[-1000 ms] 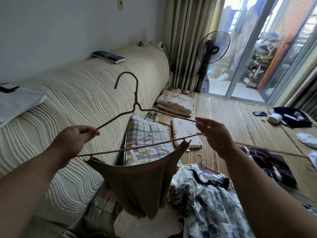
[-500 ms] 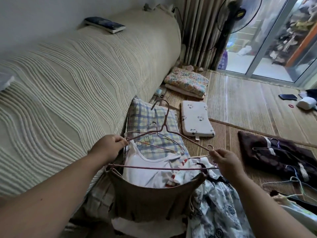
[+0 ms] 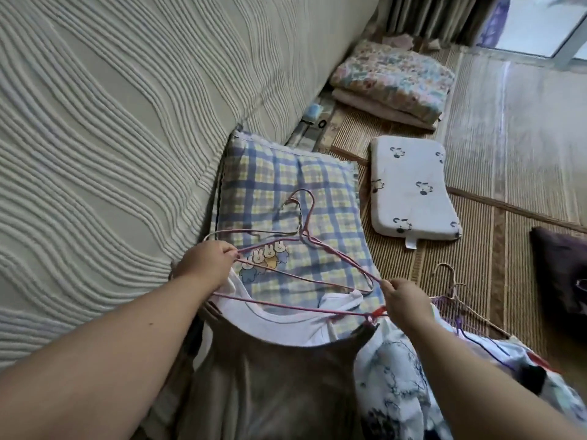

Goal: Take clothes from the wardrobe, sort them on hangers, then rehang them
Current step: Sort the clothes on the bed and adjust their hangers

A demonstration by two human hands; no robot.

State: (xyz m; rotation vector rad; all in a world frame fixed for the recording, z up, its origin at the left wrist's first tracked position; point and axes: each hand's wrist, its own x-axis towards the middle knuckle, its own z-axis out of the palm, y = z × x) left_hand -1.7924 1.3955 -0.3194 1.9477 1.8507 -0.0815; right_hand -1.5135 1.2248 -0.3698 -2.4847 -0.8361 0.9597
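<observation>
Nearest the camera, a brown garment (image 3: pixel 270 379) hangs by its upper edge from the bottom bar of a pink wire hanger (image 3: pixel 305 308), sagging in a curve between the two ends of the bar. The left hand (image 3: pixel 203 265) has its fingers curled and pinches the hanger's left sloping wire close to the left corner. The right hand (image 3: pixel 403 301) pinches the right corner between thumb and fingertips, with the other fingers folded in. The hanger is tilted away from the person, its hook pointing out over the pillow behind. Just under it lies a white vest (image 3: pixel 286 322), its neckline showing above the brown cloth, and to the right a white garment with a dark blue print (image 3: pixel 394 376) lies crumpled under the right forearm. Beyond the right hand a few more wire hangers (image 3: pixel 451 289) lie on a woven mat (image 3: pixel 514 128) beside a dark garment (image 3: pixel 559 268) at the frame's edge. Behind the pink hanger a paler wire hanger (image 3: pixel 254 231) rests on a blue-and-yellow checked pillow (image 3: pixel 286 179) with rabbit figures, which leans against the side of a bed in a cream ribbed cover (image 3: pixel 111 122). Farther out on the mat lies a small white pillow with a dog print (image 3: pixel 409 192), then a folded floral blanket (image 3: pixel 390 77) near the foot of a curtain (image 3: pixel 428 14)
</observation>
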